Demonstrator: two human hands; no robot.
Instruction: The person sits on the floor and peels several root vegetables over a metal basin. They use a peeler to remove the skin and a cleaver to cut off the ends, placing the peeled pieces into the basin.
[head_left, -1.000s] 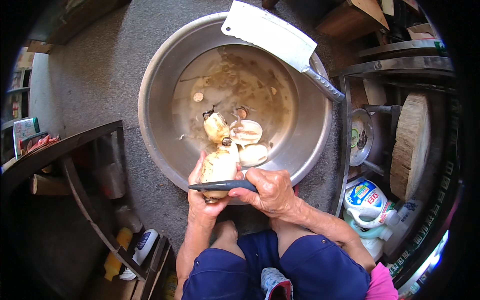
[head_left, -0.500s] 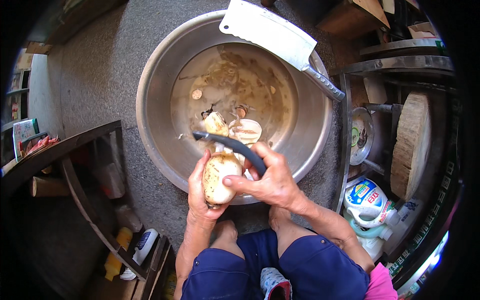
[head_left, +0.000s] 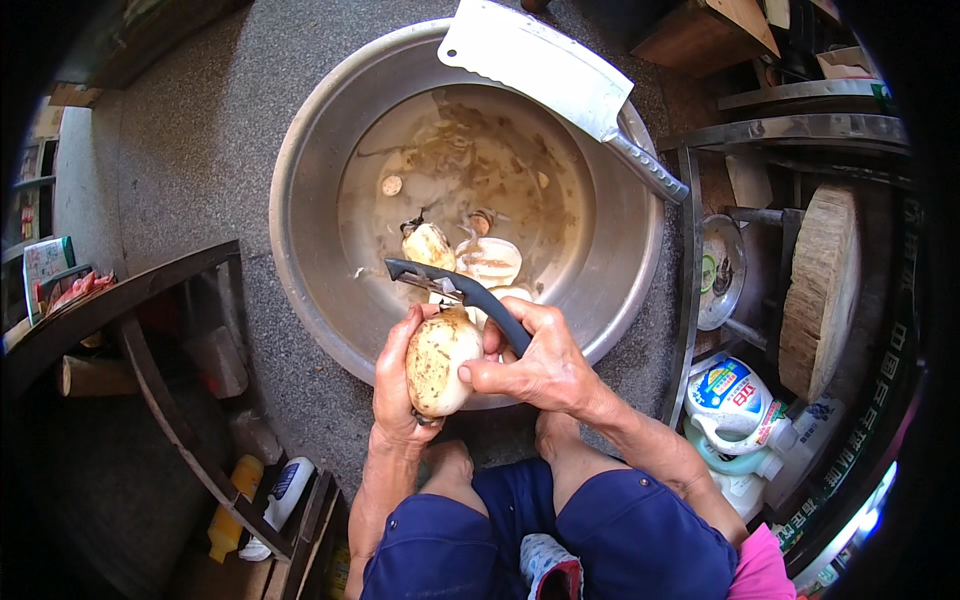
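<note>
A short, plump lotus root segment [head_left: 436, 372], part brown skin and part white flesh, rests in my left hand [head_left: 397, 385]. The fingers wrap its left side and underside. In my right hand [head_left: 540, 362] is a black peeler [head_left: 484, 300], its blade end just above the far end of the root. My right thumb lies against the root's right side. Beyond my hands, a wide metal basin [head_left: 312, 270] holds murky brown water with another unpeeled lotus root [head_left: 427, 245] and pale peeled pieces [head_left: 490, 262] in it.
A large cleaver [head_left: 545, 65] lies across the basin's far right rim. At right, a metal rack [head_left: 683, 270] holds a round wooden chopping block [head_left: 822, 290], a metal bowl [head_left: 722, 270] and detergent bottles [head_left: 735, 400]. A dark wooden shelf [head_left: 130, 290] stands at left with more bottles [head_left: 285, 495].
The lotus root has turned a little in my left hand. The peeler's blade has tilted so its slot now shows, and my right fingers have shifted slightly.
</note>
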